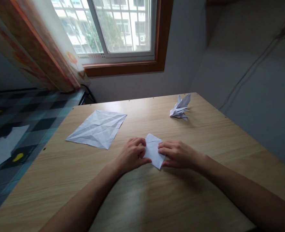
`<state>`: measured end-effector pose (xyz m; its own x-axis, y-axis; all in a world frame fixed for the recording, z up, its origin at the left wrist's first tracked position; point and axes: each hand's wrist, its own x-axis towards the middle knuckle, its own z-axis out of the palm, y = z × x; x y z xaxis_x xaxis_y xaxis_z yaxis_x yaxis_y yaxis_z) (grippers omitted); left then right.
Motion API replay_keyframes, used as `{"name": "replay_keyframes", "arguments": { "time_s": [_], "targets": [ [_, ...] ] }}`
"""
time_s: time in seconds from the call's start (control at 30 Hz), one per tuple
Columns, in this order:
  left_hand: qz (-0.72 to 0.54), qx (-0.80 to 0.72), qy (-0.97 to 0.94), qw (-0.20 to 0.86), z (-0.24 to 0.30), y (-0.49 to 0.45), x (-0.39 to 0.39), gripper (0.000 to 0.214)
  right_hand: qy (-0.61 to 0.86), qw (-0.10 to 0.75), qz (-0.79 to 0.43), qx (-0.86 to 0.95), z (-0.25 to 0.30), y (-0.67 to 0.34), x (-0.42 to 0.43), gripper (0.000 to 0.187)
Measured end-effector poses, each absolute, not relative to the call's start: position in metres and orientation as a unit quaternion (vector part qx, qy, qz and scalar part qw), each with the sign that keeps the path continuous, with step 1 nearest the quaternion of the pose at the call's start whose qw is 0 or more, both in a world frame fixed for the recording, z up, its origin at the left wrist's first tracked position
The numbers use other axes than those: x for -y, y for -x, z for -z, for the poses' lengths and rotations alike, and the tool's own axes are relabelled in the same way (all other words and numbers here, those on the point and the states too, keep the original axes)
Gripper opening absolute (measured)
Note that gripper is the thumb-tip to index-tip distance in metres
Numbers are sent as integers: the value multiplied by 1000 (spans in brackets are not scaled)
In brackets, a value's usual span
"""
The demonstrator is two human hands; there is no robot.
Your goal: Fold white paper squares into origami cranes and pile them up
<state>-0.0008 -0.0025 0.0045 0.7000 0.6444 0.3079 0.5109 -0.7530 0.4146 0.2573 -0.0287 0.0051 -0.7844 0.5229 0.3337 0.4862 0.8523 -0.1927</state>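
Observation:
A small folded white paper [154, 150] lies on the wooden table [137, 193] in front of me. My left hand [132, 154] rests on its left edge with fingers curled and pressed onto the paper. My right hand [176, 154] lies on its right edge, fingers held together and pinning the paper down. A creased, unfolded white sheet [97, 129] lies flat to the left, apart from both hands. A finished folded paper figure [180, 108] stands at the table's far right.
A window [113, 25] with a wooden frame and a patterned curtain [43, 48] are behind the table. A checkered bed cover [19, 129] with papers on it lies to the left. A grey wall runs along the right side.

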Motion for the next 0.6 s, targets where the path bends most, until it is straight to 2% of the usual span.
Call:
{"name": "replay_keyframes", "arguments": {
  "time_s": [0.2, 0.33, 0.53, 0.6],
  "targets": [
    [-207, -303, -923, 117, -6, 0, 4, 44, 234, 205, 3, 950, -1, -258, 26, 20],
    [-199, -302, -927, 102, -8, 0, 4, 49, 234, 227, 10, 945, 1, -259, 26, 21],
    [-198, -276, -939, 52, -8, 0, 4, 47, 255, 329, -40, 908, 7, -257, 24, 17],
    [-197, -271, -942, 36, -9, 0, 5, 37, 255, 358, -64, 896, 9, -256, 23, 18]
  ]
}}
